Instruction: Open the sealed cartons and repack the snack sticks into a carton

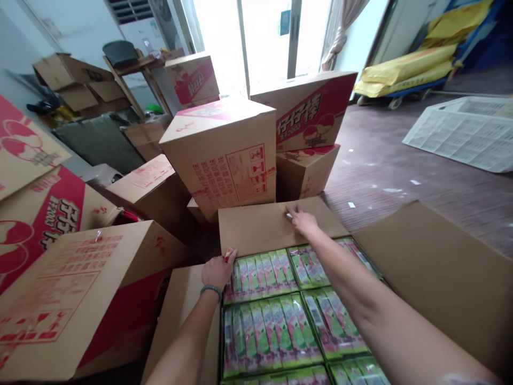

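In front of me stands an open cardboard carton (260,227) filled with rows of green-and-pink packs (260,272). My left hand (216,271), with a dark band at the wrist, is closed at the carton's far left corner. A small red piece (229,254) shows at its fingertips, too small to name. Over the raised far flap reaches my right hand (301,220), its fingers bent together against the cardboard. A small pale thing (289,215) shows at those fingertips, and its kind is unclear. My right forearm hides some of the packs.
Printed cartons (224,160) are stacked just beyond the far flap, and more cartons (64,299) crowd the left side. The right flap (441,278) lies folded outward. A white plastic crate (465,133) and a trolley with yellow sacks (404,69) stand at the right. Paper scraps dot the floor.
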Demonstrator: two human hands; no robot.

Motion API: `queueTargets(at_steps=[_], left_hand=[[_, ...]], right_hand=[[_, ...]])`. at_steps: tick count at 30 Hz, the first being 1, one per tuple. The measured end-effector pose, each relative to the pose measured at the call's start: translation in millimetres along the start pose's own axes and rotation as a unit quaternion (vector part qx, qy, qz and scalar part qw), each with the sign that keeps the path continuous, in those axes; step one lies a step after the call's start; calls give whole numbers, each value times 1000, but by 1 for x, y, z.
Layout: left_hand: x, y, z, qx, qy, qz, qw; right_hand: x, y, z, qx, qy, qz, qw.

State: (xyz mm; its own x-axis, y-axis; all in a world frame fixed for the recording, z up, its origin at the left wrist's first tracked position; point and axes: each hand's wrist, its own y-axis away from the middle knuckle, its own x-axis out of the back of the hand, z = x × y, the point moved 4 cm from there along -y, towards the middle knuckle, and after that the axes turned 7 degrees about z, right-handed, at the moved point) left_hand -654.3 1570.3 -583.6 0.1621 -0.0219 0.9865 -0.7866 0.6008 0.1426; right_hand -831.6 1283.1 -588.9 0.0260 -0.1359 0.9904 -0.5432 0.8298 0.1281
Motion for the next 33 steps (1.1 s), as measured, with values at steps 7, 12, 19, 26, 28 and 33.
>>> queueTargets(at_steps=[7, 12, 19, 26, 28, 33], left_hand=[[-4, -3, -3, -16, -7, 13, 1000], [-5, -4, -2, -20, -8, 33, 999], [-16, -9, -3, -14, -10, 68, 998], [-21, -9, -15, 16, 65, 37, 997], [-12, -7, -22, 12, 130, 46, 990], [29, 49, -54, 94, 235, 120, 960]], right_hand=[[-31, -5, -6, -1, 15, -67, 998], [-51, -2, -10, -18, 15, -124, 992], [-74, 0, -4, -45, -18, -149, 988], [-8, 71, 5, 15, -218, 224, 950], [3, 136, 19, 66, -264, 289, 918], [-12, 336, 95, -50, -294, 241, 924]])
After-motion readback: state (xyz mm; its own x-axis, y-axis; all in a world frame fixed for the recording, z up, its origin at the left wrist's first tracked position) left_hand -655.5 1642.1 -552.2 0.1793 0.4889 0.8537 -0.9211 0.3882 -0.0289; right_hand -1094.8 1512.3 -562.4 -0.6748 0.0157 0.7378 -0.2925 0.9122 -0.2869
